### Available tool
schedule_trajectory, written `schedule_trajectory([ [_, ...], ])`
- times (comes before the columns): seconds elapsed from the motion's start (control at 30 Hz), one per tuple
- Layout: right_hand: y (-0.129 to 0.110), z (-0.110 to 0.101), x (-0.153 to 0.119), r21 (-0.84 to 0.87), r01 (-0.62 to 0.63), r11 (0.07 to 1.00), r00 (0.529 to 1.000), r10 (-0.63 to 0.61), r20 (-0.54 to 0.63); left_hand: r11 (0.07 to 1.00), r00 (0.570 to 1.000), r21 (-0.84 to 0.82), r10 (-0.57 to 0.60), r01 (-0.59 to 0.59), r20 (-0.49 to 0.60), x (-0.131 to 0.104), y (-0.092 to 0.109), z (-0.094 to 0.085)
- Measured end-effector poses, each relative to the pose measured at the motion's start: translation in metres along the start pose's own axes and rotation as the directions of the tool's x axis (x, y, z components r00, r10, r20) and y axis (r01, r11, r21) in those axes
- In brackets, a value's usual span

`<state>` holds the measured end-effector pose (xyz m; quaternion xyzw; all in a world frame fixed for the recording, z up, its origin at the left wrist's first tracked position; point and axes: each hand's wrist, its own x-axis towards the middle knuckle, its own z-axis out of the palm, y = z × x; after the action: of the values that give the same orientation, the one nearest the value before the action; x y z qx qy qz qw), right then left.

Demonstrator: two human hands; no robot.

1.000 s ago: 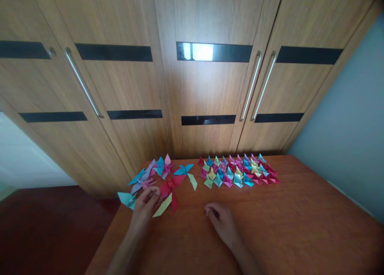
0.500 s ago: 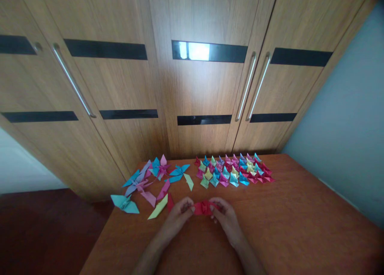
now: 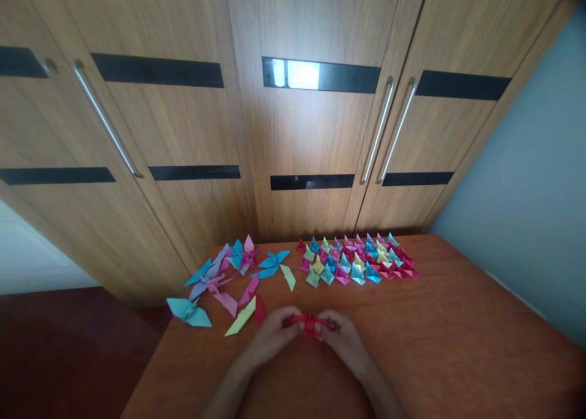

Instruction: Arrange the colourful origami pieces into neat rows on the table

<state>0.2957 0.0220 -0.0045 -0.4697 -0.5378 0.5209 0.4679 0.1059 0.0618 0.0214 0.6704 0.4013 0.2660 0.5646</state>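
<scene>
A red origami crane [image 3: 310,325] is held low above the front middle of the table, its wings stretched out sideways. My left hand [image 3: 275,333] pinches the left wing, the thumb pressed near the crane's middle. On the opposite side my right hand [image 3: 342,335] grips the right wing, thumb likewise close to the body. Fingers cover much of both wings. Just left of my left hand lie a flat red folded paper [image 3: 259,311] and a yellow folded paper [image 3: 241,318].
Rows of small colourful origami cranes [image 3: 345,264] stand at the back of the wooden table [image 3: 439,346]. Flatter, partly spread ones, including a teal crane [image 3: 189,312] and a blue crane [image 3: 273,261], lie at the left. Behind rises a wooden wardrobe [image 3: 311,138].
Both hands have come closer together on the red crane, their thumbs moving in towards its body. The crane has tilted, so its wings look narrower. The view has shifted slightly.
</scene>
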Motion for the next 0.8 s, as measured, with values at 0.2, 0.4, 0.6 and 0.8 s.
schedule_trajectory([
  [0.2, 0.005, -0.002, -0.005, 0.202, -0.077, 0.976, 0.995, 0.064, 0.071, 0.947, 0.998, -0.32, -0.014, 0.033, 0.062, -0.009, -0.007, 0.002],
  [0.4, 0.015, -0.003, -0.006, 0.469, -0.144, 0.871, 0.989, 0.142, 0.04, 0.822, 0.994, -0.561, -0.056, 0.099, 0.093, -0.012, -0.017, 0.009],
  [0.6, 0.015, -0.007, -0.003, 0.446, -0.102, 0.889, 0.992, 0.121, -0.014, 0.795, 0.994, -0.596, -0.103, 0.111, 0.048, -0.013, -0.013, 0.005],
  [0.8, 0.013, -0.016, 0.003, 0.161, -0.063, 0.985, 0.975, 0.095, -0.201, 0.869, 0.993, -0.488, -0.114, 0.084, -0.031, -0.01, -0.009, 0.005],
])
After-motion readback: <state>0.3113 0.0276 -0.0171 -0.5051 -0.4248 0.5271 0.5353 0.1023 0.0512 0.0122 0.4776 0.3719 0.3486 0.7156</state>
